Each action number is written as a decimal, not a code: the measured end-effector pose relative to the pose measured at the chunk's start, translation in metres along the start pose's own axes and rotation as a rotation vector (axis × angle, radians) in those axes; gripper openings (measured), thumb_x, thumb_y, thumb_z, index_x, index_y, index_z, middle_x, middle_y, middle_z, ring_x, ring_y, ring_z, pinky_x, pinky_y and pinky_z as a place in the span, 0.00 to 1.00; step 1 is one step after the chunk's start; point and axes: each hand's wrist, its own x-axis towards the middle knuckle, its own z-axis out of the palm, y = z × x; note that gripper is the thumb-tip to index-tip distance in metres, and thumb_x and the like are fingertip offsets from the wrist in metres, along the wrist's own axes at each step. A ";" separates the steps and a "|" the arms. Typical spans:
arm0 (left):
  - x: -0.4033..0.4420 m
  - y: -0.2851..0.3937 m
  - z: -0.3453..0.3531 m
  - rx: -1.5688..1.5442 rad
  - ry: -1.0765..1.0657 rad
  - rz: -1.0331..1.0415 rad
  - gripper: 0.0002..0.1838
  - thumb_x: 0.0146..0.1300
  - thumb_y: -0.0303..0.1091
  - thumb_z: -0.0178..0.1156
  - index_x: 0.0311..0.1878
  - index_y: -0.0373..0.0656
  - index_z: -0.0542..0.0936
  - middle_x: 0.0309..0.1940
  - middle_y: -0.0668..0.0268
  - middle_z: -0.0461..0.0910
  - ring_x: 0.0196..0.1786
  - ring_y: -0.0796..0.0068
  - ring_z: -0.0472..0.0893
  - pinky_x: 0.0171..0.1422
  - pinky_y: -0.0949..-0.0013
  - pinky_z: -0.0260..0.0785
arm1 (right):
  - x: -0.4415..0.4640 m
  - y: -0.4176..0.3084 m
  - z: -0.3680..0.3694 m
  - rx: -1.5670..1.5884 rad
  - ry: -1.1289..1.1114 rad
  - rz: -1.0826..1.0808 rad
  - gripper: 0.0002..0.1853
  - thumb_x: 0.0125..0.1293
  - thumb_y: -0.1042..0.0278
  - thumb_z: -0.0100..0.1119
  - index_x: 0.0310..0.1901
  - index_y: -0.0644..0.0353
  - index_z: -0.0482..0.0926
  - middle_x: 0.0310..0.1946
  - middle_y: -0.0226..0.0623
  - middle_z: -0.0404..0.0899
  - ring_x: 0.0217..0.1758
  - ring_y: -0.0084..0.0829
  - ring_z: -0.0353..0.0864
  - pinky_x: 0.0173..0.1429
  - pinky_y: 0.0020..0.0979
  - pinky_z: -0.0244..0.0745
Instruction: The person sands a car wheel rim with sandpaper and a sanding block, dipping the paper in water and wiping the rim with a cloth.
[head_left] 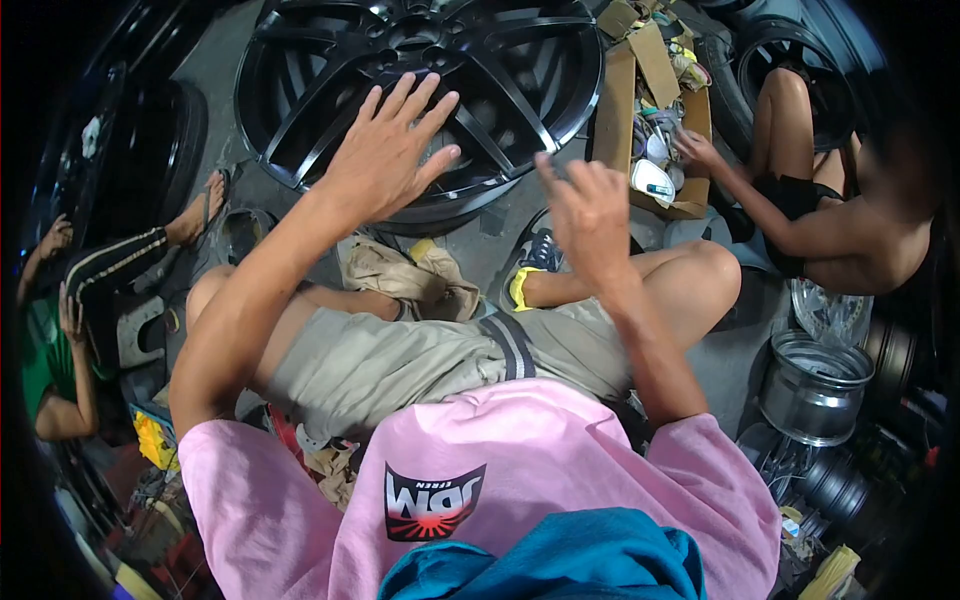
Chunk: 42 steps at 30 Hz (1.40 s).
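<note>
A large black wheel rim [415, 75] with wide spokes lies at the top middle. My left hand [385, 150] is over its lower spokes, fingers stretched apart and nothing held; whether it touches the rim I cannot tell. Right of it, my right hand [590, 215] is beside the rim's lower right edge, its index finger extended and the others curled. Something small and dark shows near that finger, too unclear to name. A tan cloth [400, 275] lies on the floor between my legs.
At the upper right, a cardboard box [618, 110] holds tapes and small items, with a co-worker's hand [700, 150] at it. Another person [65, 370] sits at the left. A silver rim [815, 390] stands at the right.
</note>
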 end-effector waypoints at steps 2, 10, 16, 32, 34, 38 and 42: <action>-0.003 0.010 -0.002 0.027 0.015 0.010 0.37 0.84 0.59 0.49 0.85 0.44 0.67 0.86 0.48 0.62 0.88 0.43 0.59 0.90 0.39 0.50 | -0.001 -0.015 0.010 0.121 0.025 -0.065 0.33 0.60 0.74 0.71 0.71 0.52 0.84 0.39 0.32 0.71 0.46 0.37 0.75 0.55 0.42 0.68; -0.015 0.073 -0.005 -0.029 -0.049 -0.032 0.43 0.80 0.60 0.55 0.85 0.36 0.64 0.87 0.42 0.56 0.90 0.44 0.53 0.91 0.37 0.43 | -0.002 0.048 -0.030 -0.008 0.001 0.123 0.19 0.71 0.71 0.68 0.63 0.54 0.89 0.38 0.36 0.75 0.45 0.38 0.77 0.53 0.42 0.68; -0.031 0.138 -0.013 -0.109 -0.070 0.074 0.41 0.78 0.59 0.59 0.81 0.37 0.70 0.87 0.42 0.57 0.90 0.42 0.52 0.91 0.36 0.44 | 0.010 0.067 -0.040 0.048 0.089 0.159 0.15 0.73 0.70 0.68 0.59 0.56 0.91 0.36 0.37 0.75 0.44 0.40 0.77 0.51 0.43 0.67; -0.168 0.053 0.205 0.086 -0.899 -0.304 0.28 0.68 0.47 0.71 0.67 0.44 0.84 0.67 0.50 0.81 0.73 0.47 0.79 0.68 0.42 0.79 | 0.038 0.055 -0.052 0.425 0.298 0.340 0.15 0.74 0.71 0.70 0.59 0.59 0.91 0.31 0.39 0.70 0.38 0.40 0.74 0.48 0.40 0.70; -0.168 0.041 0.223 0.029 -1.024 -0.147 0.27 0.64 0.49 0.74 0.60 0.41 0.88 0.65 0.49 0.83 0.70 0.46 0.82 0.67 0.47 0.80 | 0.036 0.054 -0.056 0.446 0.310 0.385 0.16 0.72 0.73 0.70 0.60 0.60 0.90 0.36 0.43 0.77 0.42 0.43 0.79 0.51 0.41 0.75; -0.133 0.054 0.141 -0.210 -0.993 -0.081 0.24 0.64 0.49 0.73 0.52 0.37 0.90 0.57 0.43 0.87 0.62 0.43 0.87 0.66 0.50 0.81 | 0.024 0.070 -0.054 0.367 0.413 0.343 0.18 0.71 0.74 0.70 0.62 0.61 0.88 0.45 0.49 0.83 0.49 0.49 0.85 0.56 0.42 0.80; -0.070 0.061 -0.026 -0.613 -0.974 -0.124 0.23 0.62 0.44 0.70 0.49 0.31 0.88 0.43 0.39 0.89 0.52 0.44 0.88 0.61 0.52 0.81 | 0.013 0.077 -0.054 0.437 0.364 0.418 0.19 0.71 0.75 0.69 0.63 0.61 0.88 0.52 0.53 0.85 0.56 0.52 0.88 0.61 0.42 0.80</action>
